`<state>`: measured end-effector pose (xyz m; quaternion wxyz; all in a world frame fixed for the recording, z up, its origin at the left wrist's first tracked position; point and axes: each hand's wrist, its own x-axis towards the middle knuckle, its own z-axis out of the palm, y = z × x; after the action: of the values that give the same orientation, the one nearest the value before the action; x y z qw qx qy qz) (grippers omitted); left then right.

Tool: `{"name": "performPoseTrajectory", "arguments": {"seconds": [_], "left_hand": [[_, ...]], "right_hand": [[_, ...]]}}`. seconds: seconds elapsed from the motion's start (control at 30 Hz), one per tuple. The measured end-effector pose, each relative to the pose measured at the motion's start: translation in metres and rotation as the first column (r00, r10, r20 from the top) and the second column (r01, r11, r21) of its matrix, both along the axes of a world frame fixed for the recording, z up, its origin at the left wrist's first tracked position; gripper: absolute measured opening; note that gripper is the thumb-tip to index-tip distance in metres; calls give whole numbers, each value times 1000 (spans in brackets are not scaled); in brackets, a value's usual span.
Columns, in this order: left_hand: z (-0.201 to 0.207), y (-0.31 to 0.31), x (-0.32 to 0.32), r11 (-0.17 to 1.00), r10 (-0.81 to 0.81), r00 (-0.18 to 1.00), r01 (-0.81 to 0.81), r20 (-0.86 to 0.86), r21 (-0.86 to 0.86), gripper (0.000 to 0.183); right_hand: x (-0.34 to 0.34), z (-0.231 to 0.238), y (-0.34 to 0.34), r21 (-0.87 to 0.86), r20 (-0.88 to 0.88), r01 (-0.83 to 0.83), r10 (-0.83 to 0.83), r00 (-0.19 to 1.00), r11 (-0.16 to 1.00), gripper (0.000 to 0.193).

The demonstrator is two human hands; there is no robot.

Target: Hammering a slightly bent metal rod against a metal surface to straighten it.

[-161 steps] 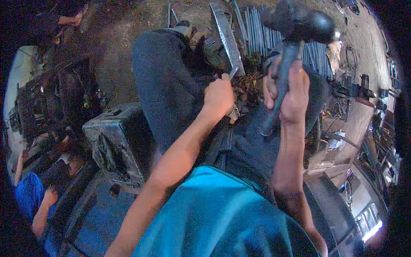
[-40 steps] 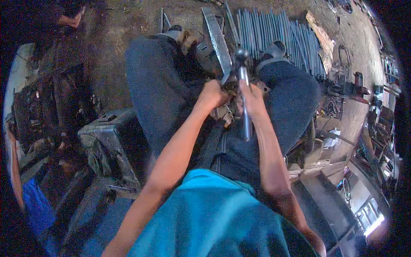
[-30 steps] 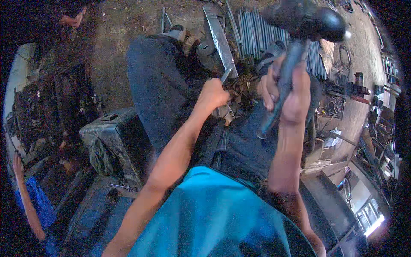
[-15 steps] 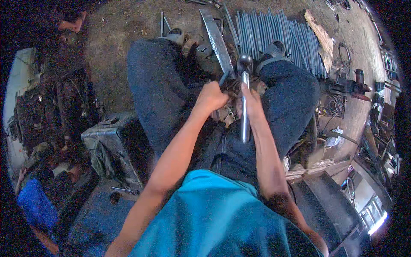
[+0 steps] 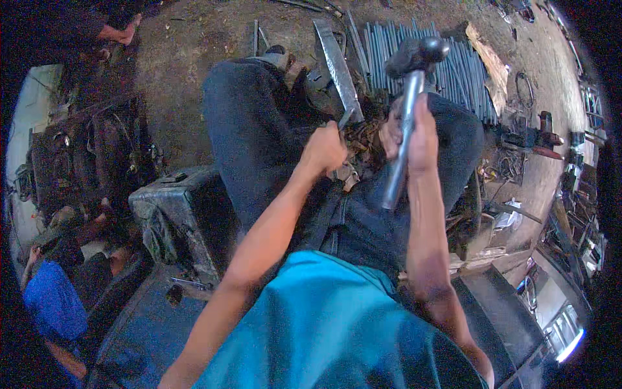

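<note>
My right hand (image 5: 421, 139) grips the metal handle of a ball-peen hammer (image 5: 405, 139); its dark head is raised to the upper right, over my right knee. My left hand (image 5: 326, 149) is closed round a thin metal rod (image 5: 346, 117), whose tip sticks out past the fingers. Just beyond that tip is the near end of a long flat metal bar (image 5: 337, 68), lying away from me between my feet. Whatever supports the rod between my legs is dark and cluttered, and I cannot make it out.
A bundle of thin grey rods (image 5: 382, 52) lies on the ground ahead, beside a torn piece of cardboard (image 5: 487, 61). A dark worn box (image 5: 172, 191) stands left of my leg. A person in blue (image 5: 55, 301) is at lower left; another person's hand (image 5: 126, 32) shows at upper left.
The hammer has swung up and to the right, away from the rod, with my right hand. My left hand stays in nearly the same place, still holding the rod.
</note>
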<state>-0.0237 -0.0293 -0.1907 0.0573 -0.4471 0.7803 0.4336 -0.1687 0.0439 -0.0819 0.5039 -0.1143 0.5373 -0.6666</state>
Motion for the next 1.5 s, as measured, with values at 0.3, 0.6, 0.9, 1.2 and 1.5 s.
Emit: {"name": "performPoseTrajectory", "arguments": {"seconds": [0.3, 0.6, 0.9, 1.2, 1.5], "left_hand": [[7, 9, -3, 993, 52, 999, -50, 8, -102, 24], [7, 10, 0, 987, -5, 1000, 10, 28, -162, 17], [26, 16, -9, 976, -44, 996, 60, 78, -207, 24], [25, 17, -6, 976, -36, 996, 53, 83, -213, 19], [17, 15, -2, 979, -5, 997, 21, 75, -205, 15]], "right_hand": [[-1, 49, 6, -319, -91, -76, 49, 995, 945, 50], [18, -95, 29, 450, 32, 15, -33, 999, 893, 40], [-9, 77, -5, -300, -43, -145, 139, 989, 943, 50], [36, -32, 14, 409, -54, -140, 177, 983, 902, 42], [2, -13, 15, 293, -134, -49, 92, 987, 955, 39]]}}
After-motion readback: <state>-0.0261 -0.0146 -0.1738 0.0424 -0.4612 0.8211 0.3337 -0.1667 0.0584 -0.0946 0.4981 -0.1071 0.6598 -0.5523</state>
